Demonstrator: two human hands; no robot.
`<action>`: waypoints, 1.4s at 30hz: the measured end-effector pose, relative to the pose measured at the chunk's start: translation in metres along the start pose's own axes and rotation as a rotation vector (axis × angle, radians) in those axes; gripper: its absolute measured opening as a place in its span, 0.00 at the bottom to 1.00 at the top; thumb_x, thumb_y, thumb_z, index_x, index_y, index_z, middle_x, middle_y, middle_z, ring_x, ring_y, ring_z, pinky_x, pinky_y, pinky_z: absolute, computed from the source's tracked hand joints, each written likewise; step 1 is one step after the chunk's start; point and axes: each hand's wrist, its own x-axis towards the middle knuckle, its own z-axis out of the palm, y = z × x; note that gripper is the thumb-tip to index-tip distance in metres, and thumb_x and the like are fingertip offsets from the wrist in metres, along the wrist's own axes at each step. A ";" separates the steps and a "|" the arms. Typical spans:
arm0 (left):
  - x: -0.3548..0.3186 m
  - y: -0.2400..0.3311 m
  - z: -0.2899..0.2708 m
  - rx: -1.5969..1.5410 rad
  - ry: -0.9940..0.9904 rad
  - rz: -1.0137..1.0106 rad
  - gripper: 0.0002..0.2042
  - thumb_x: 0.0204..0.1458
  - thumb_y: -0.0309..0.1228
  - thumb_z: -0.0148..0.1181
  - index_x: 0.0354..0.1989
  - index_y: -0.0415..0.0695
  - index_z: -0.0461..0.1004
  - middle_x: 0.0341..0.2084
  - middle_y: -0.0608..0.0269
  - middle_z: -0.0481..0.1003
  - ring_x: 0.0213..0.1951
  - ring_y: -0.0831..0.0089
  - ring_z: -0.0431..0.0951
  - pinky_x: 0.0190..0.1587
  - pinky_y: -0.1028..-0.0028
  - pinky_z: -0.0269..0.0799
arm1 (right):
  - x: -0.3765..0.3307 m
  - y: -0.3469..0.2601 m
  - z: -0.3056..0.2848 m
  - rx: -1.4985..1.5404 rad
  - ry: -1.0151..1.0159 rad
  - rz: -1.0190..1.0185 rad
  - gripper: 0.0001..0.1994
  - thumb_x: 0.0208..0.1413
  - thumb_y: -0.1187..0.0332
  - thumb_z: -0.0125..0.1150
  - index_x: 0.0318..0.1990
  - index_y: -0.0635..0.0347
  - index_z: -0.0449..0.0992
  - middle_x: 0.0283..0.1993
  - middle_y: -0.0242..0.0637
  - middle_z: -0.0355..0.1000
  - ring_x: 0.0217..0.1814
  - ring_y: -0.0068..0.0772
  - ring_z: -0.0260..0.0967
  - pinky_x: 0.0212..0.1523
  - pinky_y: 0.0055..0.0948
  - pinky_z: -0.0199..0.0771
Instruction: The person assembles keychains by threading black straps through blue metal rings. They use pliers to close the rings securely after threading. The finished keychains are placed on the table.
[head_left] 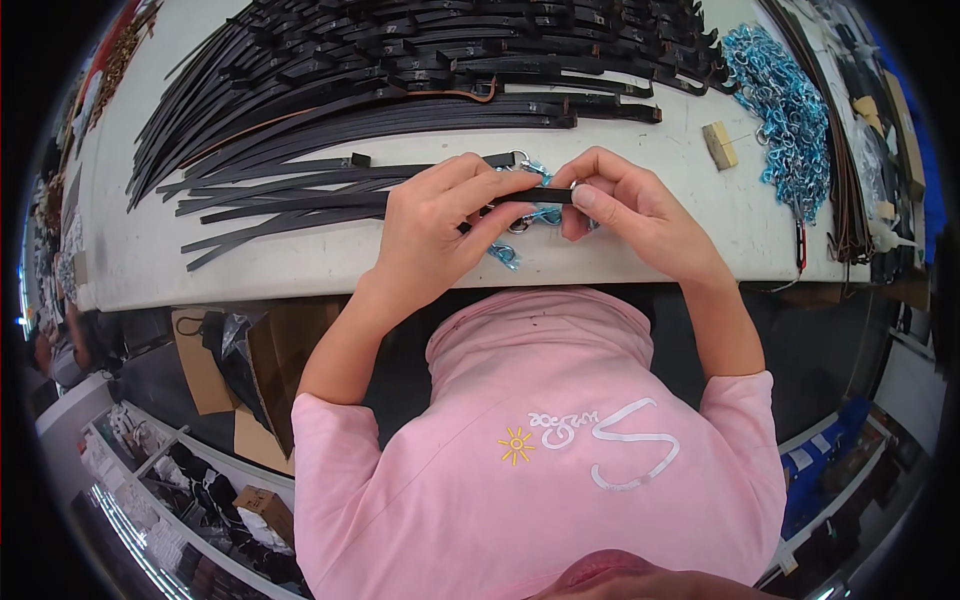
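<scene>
My left hand (435,220) is closed round a flat black strap (548,195), thumb below and fingers above. My right hand (640,215) pinches the strap's right end between thumb and fingers. A small bit of metal shows at that fingertip; its shape is too small to tell. Under and behind my hands lie pieces of metal hardware in blue film (505,256). One loose strap behind my hands ends in a metal ring (520,158). Several more loose black straps (270,225) fan out to the left of my left hand.
A big heap of black straps (430,60) covers the far table. At the right lie a pile of blue-wrapped metal hardware (785,125), a small yellowish block (719,145) and hanging brown straps (850,200). An open cardboard box (270,360) stands below the table's front edge.
</scene>
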 end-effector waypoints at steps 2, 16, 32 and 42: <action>0.003 0.004 0.002 0.022 -0.019 0.016 0.14 0.47 0.23 0.71 0.45 0.43 0.84 0.26 0.67 0.76 0.23 0.81 0.70 0.22 0.81 0.62 | 0.003 -0.005 -0.005 -0.002 -0.039 0.036 0.11 0.70 0.64 0.52 0.43 0.64 0.73 0.33 0.31 0.73 0.37 0.19 0.70 0.44 0.23 0.72; 0.004 0.008 0.006 -0.026 -0.048 -0.046 0.12 0.48 0.24 0.71 0.43 0.44 0.84 0.24 0.69 0.74 0.19 0.83 0.63 0.20 0.80 0.55 | 0.014 0.002 -0.021 -0.039 -0.204 0.161 0.14 0.69 0.58 0.53 0.39 0.60 0.74 0.28 0.26 0.71 0.31 0.15 0.67 0.36 0.19 0.68; -0.009 0.003 0.020 -0.025 -0.052 -0.102 0.11 0.47 0.25 0.72 0.41 0.43 0.83 0.23 0.65 0.74 0.20 0.76 0.69 0.22 0.76 0.63 | 0.018 0.000 -0.011 -0.208 -0.214 0.216 0.12 0.68 0.59 0.56 0.34 0.56 0.71 0.23 0.22 0.65 0.23 0.10 0.58 0.22 0.15 0.57; -0.007 0.001 0.022 0.115 0.011 -0.010 0.12 0.46 0.26 0.72 0.40 0.44 0.83 0.24 0.64 0.74 0.21 0.71 0.71 0.23 0.73 0.65 | 0.010 0.010 -0.008 -0.575 -0.071 -0.091 0.09 0.68 0.64 0.53 0.39 0.61 0.71 0.25 0.31 0.67 0.27 0.23 0.63 0.30 0.27 0.63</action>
